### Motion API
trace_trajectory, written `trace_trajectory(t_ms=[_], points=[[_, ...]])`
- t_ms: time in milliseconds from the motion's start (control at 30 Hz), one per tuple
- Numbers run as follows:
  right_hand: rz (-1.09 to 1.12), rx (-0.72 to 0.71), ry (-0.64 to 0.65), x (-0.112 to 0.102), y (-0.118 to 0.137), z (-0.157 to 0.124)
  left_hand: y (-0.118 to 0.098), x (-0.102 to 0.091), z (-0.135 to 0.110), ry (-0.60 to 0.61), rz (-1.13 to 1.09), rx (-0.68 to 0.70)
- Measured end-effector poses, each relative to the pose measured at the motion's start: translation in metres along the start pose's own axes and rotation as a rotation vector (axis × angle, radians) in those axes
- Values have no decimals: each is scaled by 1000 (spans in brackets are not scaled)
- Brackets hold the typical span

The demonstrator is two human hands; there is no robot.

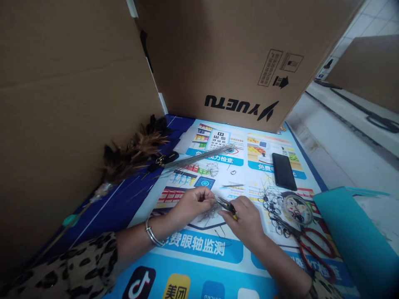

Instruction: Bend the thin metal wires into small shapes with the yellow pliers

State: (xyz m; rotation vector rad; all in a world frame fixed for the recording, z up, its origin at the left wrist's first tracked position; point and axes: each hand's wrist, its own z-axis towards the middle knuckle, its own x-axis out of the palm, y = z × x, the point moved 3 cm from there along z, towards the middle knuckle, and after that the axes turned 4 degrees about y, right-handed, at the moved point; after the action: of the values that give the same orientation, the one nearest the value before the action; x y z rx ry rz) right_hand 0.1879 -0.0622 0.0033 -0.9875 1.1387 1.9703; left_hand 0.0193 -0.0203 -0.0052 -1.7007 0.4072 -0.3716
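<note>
My left hand (195, 202) is closed in a pinch on a thin piece of wire (209, 212), just above the printed poster (199, 249) that covers the table. My right hand (246, 218) is wrapped round small yellow-handled pliers (228, 205), whose tip points left toward the wire at my left fingers. The two hands sit close together over a small tangle of bent wire. A silver bangle (152, 236) is on my left wrist.
A bundle of straight wires (199, 158) and a brown feather duster (134, 155) lie to the back left. A black phone (283, 171), small black rings (274, 211), a round lid (297, 209) and red-handled scissors (314, 245) lie on the right. Cardboard boxes (237, 58) wall the back and left; a teal folder (355, 236) is at right.
</note>
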Motion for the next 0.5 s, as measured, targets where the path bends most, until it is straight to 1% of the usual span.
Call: trace_trajectory(t_ms=[100,233,367,500], points=[[26,35,-31,-2,-8,3,4,1,0,48,80,-30],[105,85,-41,-6,-14,5,8,1,1,77,129,-15],[168,78,17,-7,-13,4,4,-2,1,69,164,-14],[212,90,57,-7,-10,4,-3,-3,0,131,198,3]])
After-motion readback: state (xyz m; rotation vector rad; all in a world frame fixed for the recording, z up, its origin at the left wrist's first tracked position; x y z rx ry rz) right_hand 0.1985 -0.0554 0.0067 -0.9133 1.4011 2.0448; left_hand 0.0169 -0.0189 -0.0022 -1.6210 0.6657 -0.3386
